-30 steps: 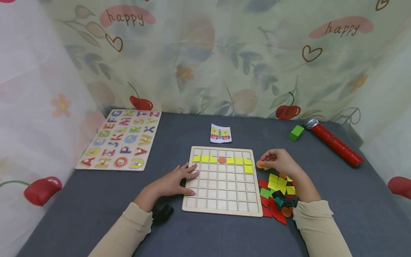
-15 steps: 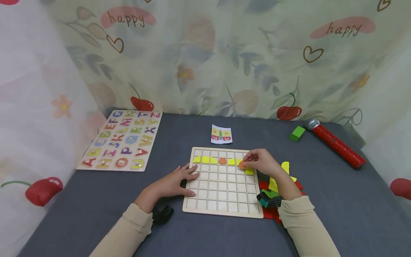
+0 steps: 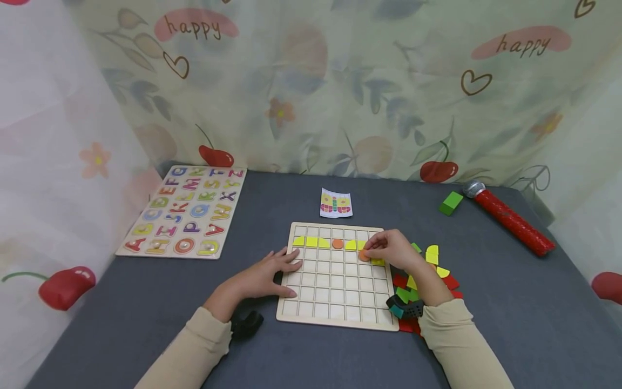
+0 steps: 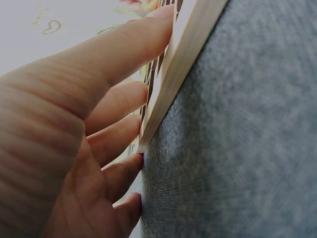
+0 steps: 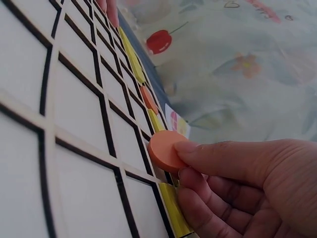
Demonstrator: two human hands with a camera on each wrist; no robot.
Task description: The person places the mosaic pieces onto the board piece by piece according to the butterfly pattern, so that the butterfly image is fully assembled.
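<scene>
A wooden grid board (image 3: 322,294) lies on the dark table. Yellow pieces (image 3: 312,242) and one orange disc (image 3: 337,243) sit in a row of its cells near the far edge. My left hand (image 3: 259,275) rests on the board's left edge with fingers spread; in the left wrist view the thumb (image 4: 133,44) touches the frame. Between thumb and fingers my right hand (image 3: 394,249) pinches an orange disc (image 5: 166,150) over the cells of the second filled row, beside a yellow piece (image 5: 173,210). Whether the disc touches the board I cannot tell.
Loose red, green and yellow pieces (image 3: 431,254) lie right of the board, partly under my right forearm. A small patterned card (image 3: 336,203) is behind the board. An alphabet board (image 3: 182,216) lies left; a green block (image 3: 451,203) and red microphone (image 3: 510,219) lie right.
My right hand has carried the orange disc leftward from beside the loose pieces to over the board, then slightly nearer. My left hand has stayed in place on the board's edge.
</scene>
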